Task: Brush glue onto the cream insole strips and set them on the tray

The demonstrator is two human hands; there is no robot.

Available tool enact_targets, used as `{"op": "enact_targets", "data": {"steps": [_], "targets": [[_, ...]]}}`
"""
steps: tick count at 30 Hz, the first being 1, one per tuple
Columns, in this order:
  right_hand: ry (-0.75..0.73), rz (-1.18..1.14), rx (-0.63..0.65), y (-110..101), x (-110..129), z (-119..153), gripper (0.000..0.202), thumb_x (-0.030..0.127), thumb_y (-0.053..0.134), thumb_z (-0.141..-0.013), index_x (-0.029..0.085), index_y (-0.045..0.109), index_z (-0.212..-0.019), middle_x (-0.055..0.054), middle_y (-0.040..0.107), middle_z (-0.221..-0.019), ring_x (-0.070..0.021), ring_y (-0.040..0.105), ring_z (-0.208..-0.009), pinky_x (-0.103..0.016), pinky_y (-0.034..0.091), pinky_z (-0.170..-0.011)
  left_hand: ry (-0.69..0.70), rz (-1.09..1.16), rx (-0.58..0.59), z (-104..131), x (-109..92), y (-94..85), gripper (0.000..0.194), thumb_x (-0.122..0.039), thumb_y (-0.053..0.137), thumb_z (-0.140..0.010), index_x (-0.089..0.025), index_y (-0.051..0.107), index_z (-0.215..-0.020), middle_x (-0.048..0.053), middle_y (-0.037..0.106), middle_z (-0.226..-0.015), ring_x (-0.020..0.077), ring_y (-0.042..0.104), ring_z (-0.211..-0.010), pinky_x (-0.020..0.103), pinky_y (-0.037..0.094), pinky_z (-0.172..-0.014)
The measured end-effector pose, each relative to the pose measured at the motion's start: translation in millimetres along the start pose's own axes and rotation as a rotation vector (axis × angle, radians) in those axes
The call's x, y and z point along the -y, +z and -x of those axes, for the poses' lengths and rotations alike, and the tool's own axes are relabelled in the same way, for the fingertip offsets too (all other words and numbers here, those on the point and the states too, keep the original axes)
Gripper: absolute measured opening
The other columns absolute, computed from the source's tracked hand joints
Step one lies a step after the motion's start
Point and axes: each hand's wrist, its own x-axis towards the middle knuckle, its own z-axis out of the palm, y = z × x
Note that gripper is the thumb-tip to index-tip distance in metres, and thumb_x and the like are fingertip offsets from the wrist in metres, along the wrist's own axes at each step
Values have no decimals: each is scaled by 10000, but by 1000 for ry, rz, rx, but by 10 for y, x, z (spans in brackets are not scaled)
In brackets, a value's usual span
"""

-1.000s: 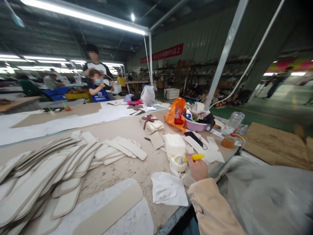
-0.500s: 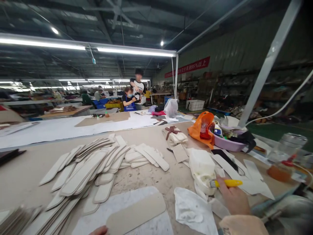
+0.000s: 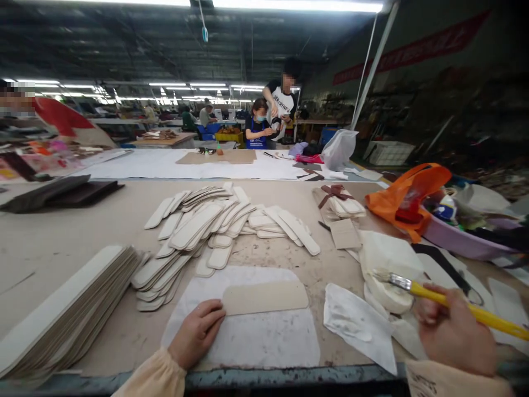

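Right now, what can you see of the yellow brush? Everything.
The brush has a long yellow handle, a shiny metal-looking ferrule and pale bristles. The right hand grips the handle, whose far end reaches the picture's right edge. It slants across the view, bristles toward the upper left, over the white container; whether they touch it is unclear.

Bright tube lights point(image 3: 297, 5) overhead, dim roof point(image 3: 124, 49), soft even light across the tabletop point(image 3: 82, 226), red banner point(image 3: 413, 52) smeared by blur, purple basin point(image 3: 467, 242) stretched toward the right edge.
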Motion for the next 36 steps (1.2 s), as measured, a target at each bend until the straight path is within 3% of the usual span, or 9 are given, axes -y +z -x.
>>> {"op": "enact_targets", "data": {"steps": [2, 5, 10, 14, 18, 26, 31, 36], "targets": [[250, -380, 39, 317, 222, 98, 302, 538, 438, -863, 262, 534, -786, 52, 300, -450, -132, 289, -380, -306, 253, -390, -11, 12, -9, 3, 8, 15, 210, -155, 514, -864, -210, 697, -951, 78, 670, -1003, 159, 639, -957, 261, 549, -850], [389, -594, 140, 922, 486, 395, 309, 516, 567, -794, 209, 541, -814, 82, 321, -439, -93, 270, -373, -230, 217, -385, -5, 37, -9, -1, 17, 28, 203, -142, 516, -863, -200, 689, -950, 79, 662, -1001, 160, 628, -963, 269, 542, -859], [508, -600, 445, 1859, 666, 1023, 374, 558, 574, -785, 189, 520, -823, 91, 384, -421, -87, 314, -371, -206, 247, -386, 0, 72, -11, 1, 29, 30, 194, -134, 513, -864, -189, 674, -956, 84, 647, -1001, 165, 614, -966, 277, 540, -853], [415, -446, 610, 2265, 745, 1310, 378, 565, 506, -829, 190, 509, -782, 84, 422, -425, -90, 352, -365, -205, 295, -397, -23, 105, 1, 2, 26, 23, 194, -132, 501, -868, -190, 674, -934, 81, 636, -960, 167, 612, -945, 271, 547, -819], [306, -343, 651, 2440, 805, 1370, 335, 514, 467, -871, 195, 530, -791, 75, 450, -441, -100, 393, -379, -209, 327, -418, -47, 131, 23, -1, 14, 17, 206, -133, 481, -875, -203, 670, -918, 74, 628, -916, 180, 610, -955, 290, 547, -819], [262, -240, 669, 2598, 731, 1417, 314, 487, 437, -882, 208, 536, -775, 75, 469, -431, -110, 426, -373, -213, 347, -431, -32, 127, 20, -2, 17, 31, 186, -135, 479, -877, -188, 656, -868, 72, 621, -892, 178, 609, -943, 282, 543, -808], [240, -178, 625, 2506, 664, 1360, 309, 475, 439, -875, 208, 547, -761, 70, 471, -422, -123, 463, -397, -221, 372, -469, -20, 108, 12, -18, 22, 29, 188, -155, 478, -881, -195, 660, -854, 66, 624, -885, 178, 612, -936, 283, 543, -807], [210, -66, 558, 2242, 557, 1181, 329, 482, 422, -874, 205, 549, -749, 55, 497, -444, -147, 536, -474, -242, 409, -557, 9, 88, -26, -5, 39, 41, 167, -168, 496, -875, -195, 662, -873, 67, 626, -901, 177, 614, -933, 271, 547, -797]]}}
